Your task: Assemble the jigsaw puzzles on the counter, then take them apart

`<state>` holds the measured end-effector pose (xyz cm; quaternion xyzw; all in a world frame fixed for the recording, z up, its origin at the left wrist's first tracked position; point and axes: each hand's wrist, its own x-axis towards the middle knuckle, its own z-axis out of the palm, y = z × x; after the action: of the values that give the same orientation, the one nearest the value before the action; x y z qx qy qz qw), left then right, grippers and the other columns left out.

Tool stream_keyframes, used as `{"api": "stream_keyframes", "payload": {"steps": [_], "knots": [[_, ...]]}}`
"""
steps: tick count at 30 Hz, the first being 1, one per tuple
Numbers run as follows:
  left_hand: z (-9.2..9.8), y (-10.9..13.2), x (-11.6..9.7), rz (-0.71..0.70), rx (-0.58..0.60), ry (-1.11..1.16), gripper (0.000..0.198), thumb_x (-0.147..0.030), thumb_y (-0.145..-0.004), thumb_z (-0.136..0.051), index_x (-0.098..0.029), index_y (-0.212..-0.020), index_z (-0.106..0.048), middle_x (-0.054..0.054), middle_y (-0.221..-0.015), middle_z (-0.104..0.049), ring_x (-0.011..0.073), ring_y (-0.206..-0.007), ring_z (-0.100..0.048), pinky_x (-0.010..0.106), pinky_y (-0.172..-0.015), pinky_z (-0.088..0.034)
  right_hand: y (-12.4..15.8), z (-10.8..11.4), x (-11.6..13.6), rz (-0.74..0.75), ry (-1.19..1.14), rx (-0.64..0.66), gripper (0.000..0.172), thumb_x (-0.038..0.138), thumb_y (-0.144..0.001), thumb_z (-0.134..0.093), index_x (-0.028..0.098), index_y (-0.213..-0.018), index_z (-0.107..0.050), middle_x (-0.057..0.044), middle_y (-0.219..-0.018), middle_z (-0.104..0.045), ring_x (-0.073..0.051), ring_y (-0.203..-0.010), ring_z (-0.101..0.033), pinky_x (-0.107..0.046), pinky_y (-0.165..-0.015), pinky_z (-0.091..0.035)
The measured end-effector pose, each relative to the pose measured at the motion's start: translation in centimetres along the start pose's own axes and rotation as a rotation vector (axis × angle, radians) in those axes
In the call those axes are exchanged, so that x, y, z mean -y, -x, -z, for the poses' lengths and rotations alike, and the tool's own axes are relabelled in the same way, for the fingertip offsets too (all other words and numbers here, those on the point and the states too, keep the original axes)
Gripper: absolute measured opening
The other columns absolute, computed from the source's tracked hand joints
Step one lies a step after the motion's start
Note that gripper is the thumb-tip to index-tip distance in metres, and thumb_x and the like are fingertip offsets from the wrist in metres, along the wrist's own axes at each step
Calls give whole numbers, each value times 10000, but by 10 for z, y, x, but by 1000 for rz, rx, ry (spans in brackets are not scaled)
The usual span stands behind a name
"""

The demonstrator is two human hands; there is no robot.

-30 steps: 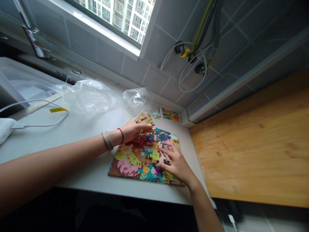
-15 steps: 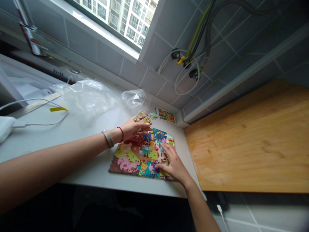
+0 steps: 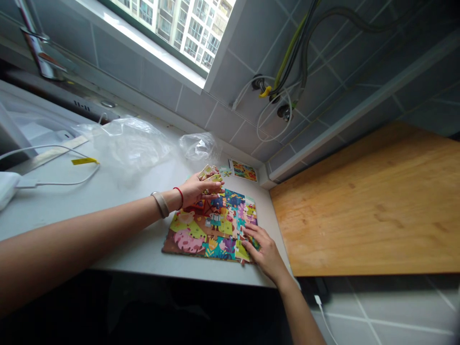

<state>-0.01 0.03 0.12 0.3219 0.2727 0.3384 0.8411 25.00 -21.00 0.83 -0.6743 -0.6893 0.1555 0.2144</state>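
Fingers on the left hand (image 3: 194, 190) are clamped on a little stack of puzzle pieces (image 3: 211, 175), can't count how many. Right hand (image 3: 264, 248) has its thumb and fingers apart, tips down on the right side of the puzzle (image 3: 196, 225), next to a green piece (image 3: 241, 251) near the bottom corner. Puzzle lies flat on the white counter (image 3: 122, 249), close to the front edge.

Container-wise: two clear plastic bags, a big crumpled one (image 3: 132, 146) and a smaller one (image 3: 200, 147) behind the left hand, can't make out if anything's in either. Far left, one pale bin (image 3: 46, 103) with something white inside, too unclear to name.

Around it: one picture card (image 3: 244, 170) by the wall with some greenish loose bits (image 3: 225, 171) beside it, one white cable (image 3: 64, 183) with one yellow tag (image 3: 84, 161), and one wooden board (image 3: 366, 211) off to the right. Left hand blocks the puzzle's back left part, right hand hides some of its right edge
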Motion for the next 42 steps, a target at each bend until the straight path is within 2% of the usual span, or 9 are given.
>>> {"api": "stream_keyframes", "payload": {"steps": [10, 16, 23, 27, 31, 34, 38, 40, 42], "knots": [[2, -1, -2, -16, 13, -11, 651, -182, -656, -956, -204, -1202, -602, 141, -1253, -738, 231, -927, -793, 263, -686, -665, -11, 4, -3, -39, -55, 21, 365, 402, -901, -734, 250, -1230, -772, -129, -1349, -702, -303, -1284, -634, -516, -1135, -477], [2, -1, -5, -26, 7, -19, 634, -211, -600, -990, -195, -1106, -609, 144, -1247, -738, 242, -934, -792, 253, -676, -656, -21, 13, -5, -33, -49, 55, 388, 352, -857, -773, 216, -1221, -766, -130, -1268, -699, -285, -1244, -634, -459, -1104, -493], [6, -8, -3, -53, 11, 8, 599, -224, -597, -990, -195, -1070, -623, 137, -1179, -763, 264, -921, -792, 282, -665, -654, -11, 14, 13, 11, 149, 100, 409, 375, -975, -626, 304, -1373, -687, -114, -1526, -524, -314, -1425, -478, -529, -1206, -384], [5, -7, -5, -66, 17, 12, 579, -224, -582, -996, -177, -1034, -637, 151, -1185, -760, 262, -910, -792, 263, -642, -645, -5, -1, 30, 70, 252, 240, 526, 492, -958, -654, 322, -1455, -616, -111, -1653, -381, -372, -1538, -316, -600, -1238, -304], [4, -5, -6, -57, 21, 24, 597, -224, -592, -991, -180, -1067, -633, 161, -1191, -757, 267, -905, -792, 273, -651, -649, -7, -6, 41, 72, 303, 265, 546, 528, -941, -671, 289, -1430, -642, -133, -1671, -346, -394, -1552, -281, -614, -1244, -278], [4, -5, -7, -60, 26, 22, 577, -218, -604, -981, -177, -1066, -637, 156, -1169, -761, 271, -908, -792, 275, -660, -653, -19, -2, 51, 85, 227, 210, 519, 522, -954, -653, 291, -1419, -648, -134, -1638, -397, -373, -1518, -356, -592, -1226, -326], [3, -6, -8, -34, 46, 33, 507, -196, -655, -937, -170, -1066, -640, 153, -1145, -764, 274, -907, -793, 287, -679, -662, -51, 0, 64, 87, 29, -66, 349, 443, -978, -622, 270, -1258, -740, -128, -1395, -626, -302, -1325, -574, -502, -1142, -445], [2, -6, -8, 15, 53, 63, 450, -197, -693, -890, -168, -1067, -641, 151, -1113, -770, 274, -893, -793, 294, -668, -663, -73, -3, 68, 59, -99, -174, 282, 435, -956, -642, 245, -1116, -777, -112, -1211, -710, -275, -1164, -662, -445, -1036, -519], [2, -6, -7, 59, 48, 109, 391, -191, -719, -838, -173, -1053, -636, 146, -1072, -777, 276, -890, -790, 318, -670, -667, -97, -10, 69, -18, -252, -209, 294, 466, -922, -672, 220, -1051, -769, -97, -1070, -746, -252, -984, -708, -386, -872, -571]]}}
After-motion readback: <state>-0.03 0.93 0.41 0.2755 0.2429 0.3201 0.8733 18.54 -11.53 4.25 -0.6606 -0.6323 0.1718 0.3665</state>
